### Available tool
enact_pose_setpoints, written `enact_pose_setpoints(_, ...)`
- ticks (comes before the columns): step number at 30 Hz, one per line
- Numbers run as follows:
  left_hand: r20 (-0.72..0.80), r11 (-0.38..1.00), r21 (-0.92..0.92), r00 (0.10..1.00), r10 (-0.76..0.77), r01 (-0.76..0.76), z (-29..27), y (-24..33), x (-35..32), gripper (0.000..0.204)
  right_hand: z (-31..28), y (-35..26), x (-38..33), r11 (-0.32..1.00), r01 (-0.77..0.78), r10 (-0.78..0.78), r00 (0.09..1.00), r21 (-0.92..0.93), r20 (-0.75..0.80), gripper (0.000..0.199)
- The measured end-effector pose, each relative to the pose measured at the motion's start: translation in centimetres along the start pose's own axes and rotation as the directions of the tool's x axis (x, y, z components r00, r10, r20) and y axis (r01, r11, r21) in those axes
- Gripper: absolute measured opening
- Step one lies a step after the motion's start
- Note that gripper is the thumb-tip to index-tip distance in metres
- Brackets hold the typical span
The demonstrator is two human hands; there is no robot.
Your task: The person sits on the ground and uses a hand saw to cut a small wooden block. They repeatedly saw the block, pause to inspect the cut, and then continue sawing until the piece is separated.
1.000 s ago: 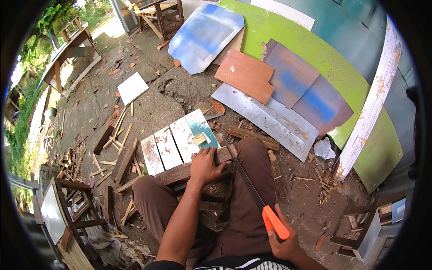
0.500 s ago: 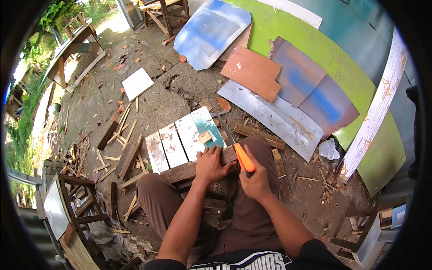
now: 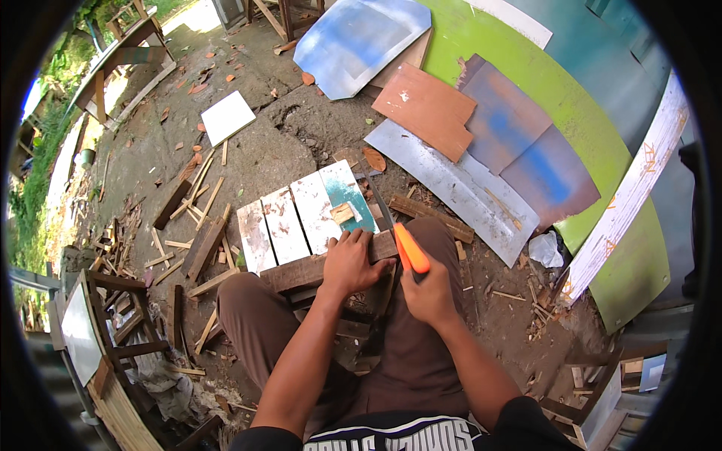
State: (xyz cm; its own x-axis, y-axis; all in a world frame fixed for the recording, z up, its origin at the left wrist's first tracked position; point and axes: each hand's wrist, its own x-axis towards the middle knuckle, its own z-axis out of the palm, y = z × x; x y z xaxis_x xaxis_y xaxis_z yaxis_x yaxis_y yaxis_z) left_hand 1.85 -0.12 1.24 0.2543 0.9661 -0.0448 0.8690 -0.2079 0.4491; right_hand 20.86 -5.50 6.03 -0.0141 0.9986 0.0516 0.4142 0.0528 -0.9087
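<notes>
A dark wooden beam lies across the near edge of a low slatted bench top, in front of my knees. My left hand presses down on the beam near its right end, fingers over the top and thumb stretched to the right. In my right hand is a handsaw, held by its orange handle. Its dark blade slants forward and left past the beam's right end; whether the teeth touch wood I cannot tell. A small wood block rests on the teal-painted patch of the slats.
Wood strips and offcuts litter the ground to the left, beside a wooden frame. A white square board lies ahead. Painted sheets and a long white plank occupy the right, near a crumpled plastic bag.
The whole view has shifted a little, so the bench and beam sit higher in the picture. Both hands keep the same hold, and the saw stays by the beam's right end.
</notes>
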Motion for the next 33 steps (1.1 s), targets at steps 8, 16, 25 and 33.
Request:
enact_pose_setpoints(8, 0.039, 1.000, 0.000, 0.999, -0.003, 0.003, -0.1, -0.3, -0.2, 0.079, -4.7, -2.9, -8.2, 0.996, 0.052, -0.045, 0.995, -0.072, 0.093, 0.065)
enact_pose_setpoints(16, 0.023, 1.000, 0.005, 1.000, 0.011, -0.011, 0.4, -0.5, -0.1, 0.079, -6.1, -4.2, -11.5, 0.992, -0.125, 0.126, 0.992, -0.034, 0.023, 0.019)
enact_pose_setpoints(25, 0.014, 1.000, 0.020, 1.000, -0.001, 0.000, -0.3, 0.2, -0.3, 0.077, -0.1, -0.5, -2.9, 0.996, 0.081, -0.079, 0.992, 0.021, -0.096, 0.013)
enact_pose_setpoints(33, -0.055, 0.999, 0.014, 0.998, 0.037, -0.036, 0.8, -0.8, -0.2, 0.081, -8.5, -4.9, -16.8, 0.997, -0.069, 0.070, 0.997, -0.037, 0.021, 0.010)
